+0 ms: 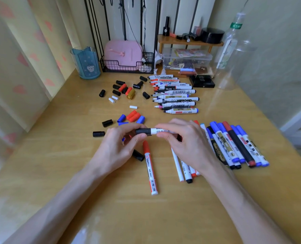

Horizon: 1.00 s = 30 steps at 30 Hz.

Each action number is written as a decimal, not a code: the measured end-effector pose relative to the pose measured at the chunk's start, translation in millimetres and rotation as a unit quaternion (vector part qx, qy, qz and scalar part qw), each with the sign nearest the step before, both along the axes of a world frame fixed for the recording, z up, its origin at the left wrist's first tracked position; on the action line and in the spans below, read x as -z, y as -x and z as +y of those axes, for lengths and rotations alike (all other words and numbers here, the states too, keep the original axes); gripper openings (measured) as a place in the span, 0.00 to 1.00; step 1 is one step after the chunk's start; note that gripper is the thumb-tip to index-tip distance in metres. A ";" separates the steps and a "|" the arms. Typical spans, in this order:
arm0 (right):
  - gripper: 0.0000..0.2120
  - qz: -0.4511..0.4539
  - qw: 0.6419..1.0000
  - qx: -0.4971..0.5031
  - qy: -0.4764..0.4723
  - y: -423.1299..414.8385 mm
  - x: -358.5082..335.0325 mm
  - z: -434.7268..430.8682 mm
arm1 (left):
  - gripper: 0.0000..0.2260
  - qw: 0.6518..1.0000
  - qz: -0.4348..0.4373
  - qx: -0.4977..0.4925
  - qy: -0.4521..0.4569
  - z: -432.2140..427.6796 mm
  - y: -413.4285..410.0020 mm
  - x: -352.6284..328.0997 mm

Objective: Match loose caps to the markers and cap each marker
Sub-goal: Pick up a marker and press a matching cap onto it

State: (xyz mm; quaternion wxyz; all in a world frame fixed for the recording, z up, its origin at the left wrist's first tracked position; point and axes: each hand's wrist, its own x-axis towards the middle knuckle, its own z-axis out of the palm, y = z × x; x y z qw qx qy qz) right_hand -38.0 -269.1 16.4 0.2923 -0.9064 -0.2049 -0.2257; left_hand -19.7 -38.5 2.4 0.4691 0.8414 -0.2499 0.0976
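My left hand (121, 143) pinches a black cap (143, 131) that sits on the end of a white marker (161, 131). My right hand (183, 141) grips that marker's barrel. They meet above the middle of the wooden table (58, 164). A red-capped marker (149, 169) lies just below my left hand, beside a loose black cap (138, 155). Uncapped markers (176, 95) lie in a row further back. Loose black, red, blue, white and gold caps (126, 90) are scattered left of them. Capped markers (237, 143) lie in a pile at the right, and a few more (185, 169) show under my right wrist.
A blue cup (87, 63), a wire basket with a pink case (123, 57), a clear storage box (186, 59) under a small wooden shelf and an empty plastic bottle (232, 50) stand along the back. A black box (202, 81) lies near the uncapped row. A curtain hangs on the left.
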 end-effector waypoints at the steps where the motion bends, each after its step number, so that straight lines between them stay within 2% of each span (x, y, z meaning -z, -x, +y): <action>1: 0.09 0.012 1.000 0.002 -0.005 -1.2 -1.5 -1.4 | 0.07 1.000 0.005 0.005 -0.009 -0.3 -2.0 -1.6; 4: 0.08 -0.014 0.999 0.052 0.004 -4.0 -3.8 -6.6 | 0.05 1.000 0.009 -0.002 -0.026 7.3 -10.3 -1.9; 10: 0.08 0.001 0.997 0.083 0.010 -6.0 4.9 -14.6 | 0.11 0.983 -0.051 -0.006 -0.178 29.3 -15.7 8.4; 14: 0.08 0.006 0.997 0.076 0.027 -4.6 7.7 -12.5 | 0.15 0.983 -0.026 0.069 -0.170 37.1 -15.1 1.6; 18: 0.09 0.016 0.998 0.056 0.037 -4.5 7.9 -10.5 | 0.17 0.961 -0.058 0.107 -0.248 40.9 -16.2 10.0; 20: 0.11 0.021 0.999 0.033 0.035 -3.9 7.6 -10.2 | 0.16 0.969 -0.067 0.094 -0.220 37.5 -17.0 11.0; 22: 0.12 0.021 1.000 0.015 0.018 -3.8 6.6 -10.3 | 0.15 0.987 -0.059 0.054 -0.140 35.2 -16.2 3.7; 25: 0.13 0.009 1.000 -0.002 -0.011 -4.1 4.3 -10.3 | 0.09 0.999 -0.023 -0.004 -0.049 33.9 -12.2 -6.6; 30: 0.14 -0.010 1.000 -0.017 -0.009 -2.9 5.4 -6.5 | 0.08 1.000 -0.001 0.011 -0.023 30.5 -8.9 -4.9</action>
